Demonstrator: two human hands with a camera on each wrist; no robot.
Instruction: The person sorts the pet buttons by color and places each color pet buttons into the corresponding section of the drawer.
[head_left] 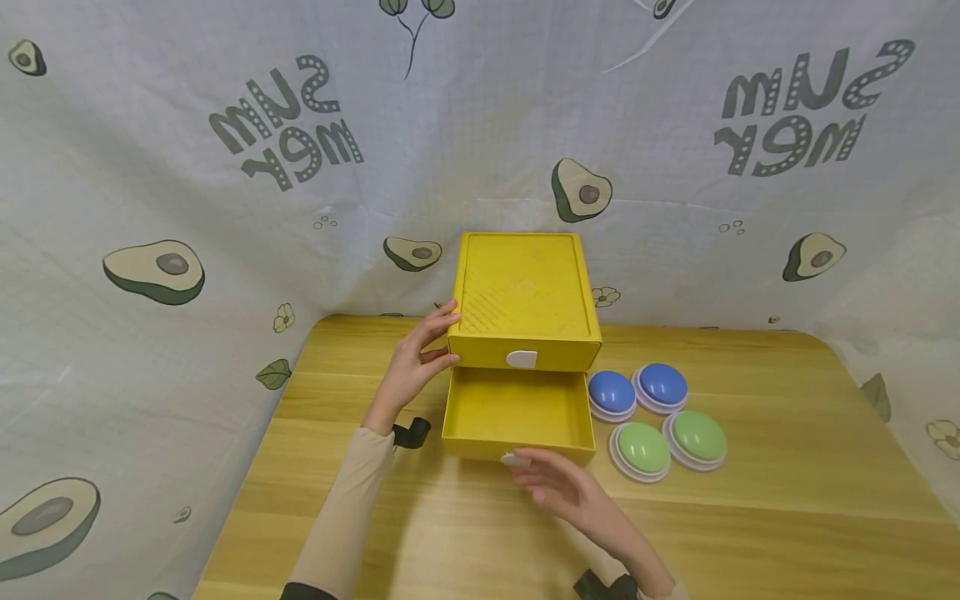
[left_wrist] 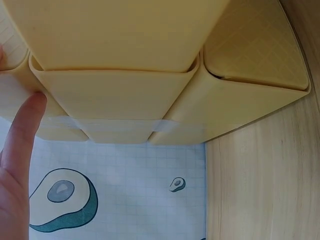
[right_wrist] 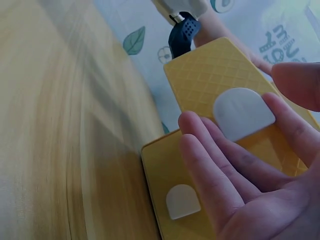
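A yellow cabinet (head_left: 525, 283) of stacked drawers stands on the table, its middle drawer (head_left: 517, 408) pulled out so that the yellow inside shows. My left hand (head_left: 416, 354) rests on the cabinet's left side, fingers spread from the top edge down; in the left wrist view a fingertip (left_wrist: 37, 102) touches that side. In front of the drawer is my right hand (head_left: 558, 492), its fingers extended. The right wrist view has the index fingertip at the edge of the drawer's white handle (right_wrist: 242, 112). A lower drawer with a white handle (right_wrist: 182, 201) is shut.
Two blue domed buttons (head_left: 611, 393) (head_left: 663, 386) and two green ones (head_left: 643, 450) (head_left: 699, 437), all on white bases, sit right of the cabinet on the wooden table (head_left: 787, 433). An avocado-print cloth (head_left: 480, 125) hangs close behind.
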